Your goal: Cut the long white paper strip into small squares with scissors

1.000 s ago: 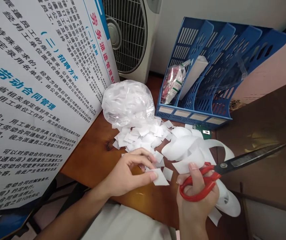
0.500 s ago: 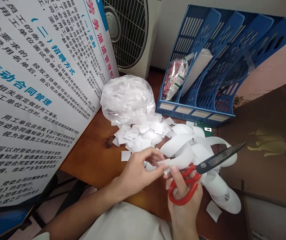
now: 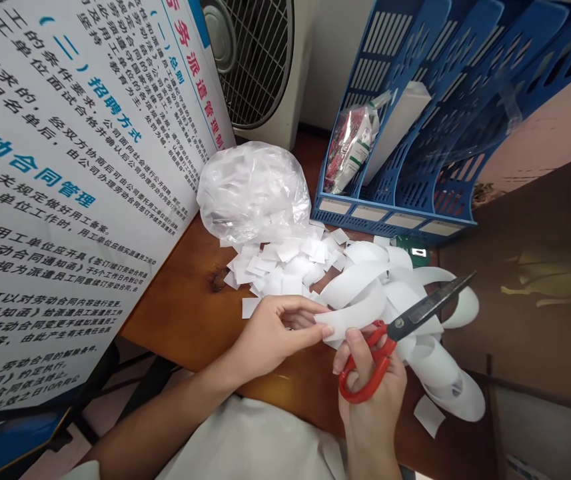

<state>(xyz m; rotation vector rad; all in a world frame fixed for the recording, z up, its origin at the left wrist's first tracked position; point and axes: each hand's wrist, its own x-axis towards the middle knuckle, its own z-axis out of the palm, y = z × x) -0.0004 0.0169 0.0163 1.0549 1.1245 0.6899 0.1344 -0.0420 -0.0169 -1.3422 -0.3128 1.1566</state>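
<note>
My left hand [image 3: 278, 330] pinches the end of a long curling white paper strip [image 3: 360, 308] above the wooden desk [image 3: 185, 320]. My right hand [image 3: 372, 393] grips red-handled scissors [image 3: 395, 333], blades pointing up to the right and lying just right of the pinched end. More loops of the strip [image 3: 440, 367] trail off to the right. A heap of small cut white paper squares [image 3: 285, 263] lies just beyond my hands.
A clear plastic bag of paper pieces [image 3: 252, 190] sits behind the heap. A blue file rack [image 3: 415, 133] holding a packet stands at the back right, a white fan [image 3: 260, 60] at the back. A large printed board [image 3: 65, 187] leans on the left.
My left hand let go of a cut square and took hold of the strip's end. My right hand brought the scissors leftward and closer to the strip.
</note>
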